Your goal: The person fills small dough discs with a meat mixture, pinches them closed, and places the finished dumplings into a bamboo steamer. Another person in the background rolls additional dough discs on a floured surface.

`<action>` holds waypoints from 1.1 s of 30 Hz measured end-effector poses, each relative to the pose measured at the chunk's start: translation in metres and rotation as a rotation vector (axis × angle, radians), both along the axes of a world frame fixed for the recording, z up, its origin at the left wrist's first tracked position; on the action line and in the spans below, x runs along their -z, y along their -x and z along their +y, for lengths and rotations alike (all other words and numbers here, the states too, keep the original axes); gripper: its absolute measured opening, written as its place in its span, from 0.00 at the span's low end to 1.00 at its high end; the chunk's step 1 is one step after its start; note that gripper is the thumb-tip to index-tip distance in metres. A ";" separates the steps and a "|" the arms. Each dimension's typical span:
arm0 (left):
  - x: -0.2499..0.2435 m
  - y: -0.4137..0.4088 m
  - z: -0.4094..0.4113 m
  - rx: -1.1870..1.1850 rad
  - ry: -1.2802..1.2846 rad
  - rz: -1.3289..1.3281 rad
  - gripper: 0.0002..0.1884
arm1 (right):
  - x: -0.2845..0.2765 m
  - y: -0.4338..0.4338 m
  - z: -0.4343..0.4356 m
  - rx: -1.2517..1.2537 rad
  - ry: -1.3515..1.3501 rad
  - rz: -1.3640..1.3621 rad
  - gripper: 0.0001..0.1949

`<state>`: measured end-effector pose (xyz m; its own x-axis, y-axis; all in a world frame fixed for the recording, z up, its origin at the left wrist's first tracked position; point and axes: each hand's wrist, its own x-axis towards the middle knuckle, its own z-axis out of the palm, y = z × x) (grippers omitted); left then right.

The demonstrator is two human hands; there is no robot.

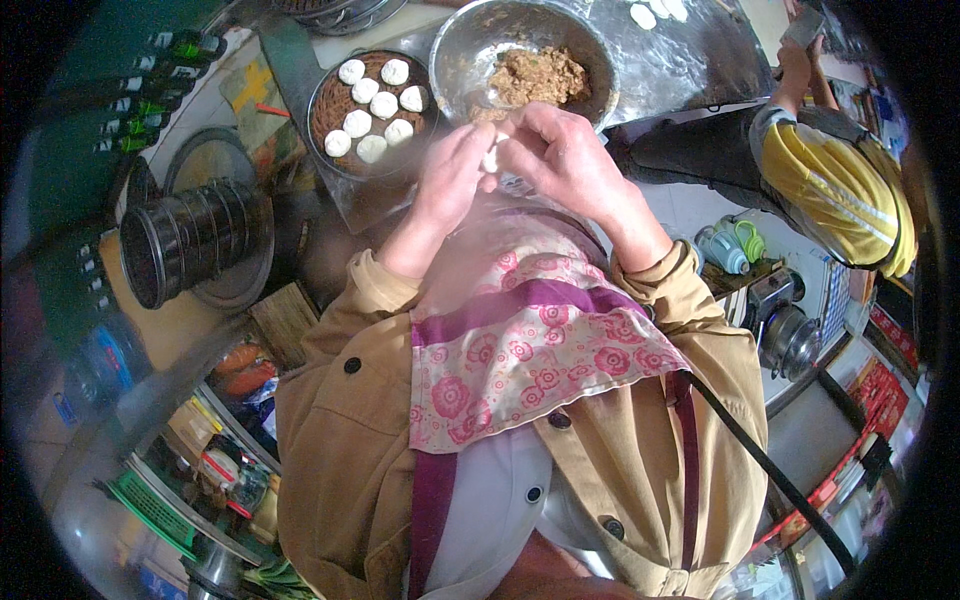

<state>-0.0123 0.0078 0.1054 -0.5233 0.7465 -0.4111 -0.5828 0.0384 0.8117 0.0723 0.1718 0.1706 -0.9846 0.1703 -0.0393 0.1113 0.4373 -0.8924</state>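
Observation:
Both of my hands meet in front of my apron, over the near rim of a large steel bowl. Between them is a small white dough bun, mostly hidden by the fingers. My left hand cups it from the left, and my right hand pinches it from the right. Brown minced filling lies in the bowl. Left of the bowl, several filled white buns rest apart from each other on the brown woven liner of a round steamer tray.
Flat dough rounds lie on the floured metal worktop. A stack of round steamers stands at left. A person in a yellow top is at right, near a steel pot and a light blue jug.

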 end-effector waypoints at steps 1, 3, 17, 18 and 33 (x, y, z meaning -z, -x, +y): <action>0.001 0.001 -0.001 -0.003 -0.027 -0.072 0.22 | 0.000 0.000 0.001 -0.022 -0.013 -0.006 0.10; -0.001 0.000 -0.002 -0.003 -0.069 -0.068 0.22 | -0.001 -0.001 0.000 -0.032 -0.002 -0.007 0.11; -0.023 -0.009 0.008 -0.090 -0.209 -0.264 0.21 | -0.003 -0.001 -0.003 -0.084 -0.021 0.001 0.10; -0.017 -0.005 0.005 -0.082 -0.229 -0.279 0.20 | -0.002 -0.001 -0.002 -0.090 -0.052 0.026 0.10; -0.013 -0.010 -0.022 -0.148 0.036 -0.087 0.24 | 0.001 0.013 -0.024 -0.192 -0.097 -0.078 0.06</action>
<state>-0.0020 -0.0138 0.1187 -0.5879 0.6476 -0.4847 -0.6523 -0.0253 0.7575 0.0595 0.1476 0.1699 -0.9939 -0.0132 -0.1095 0.0851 0.5402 -0.8372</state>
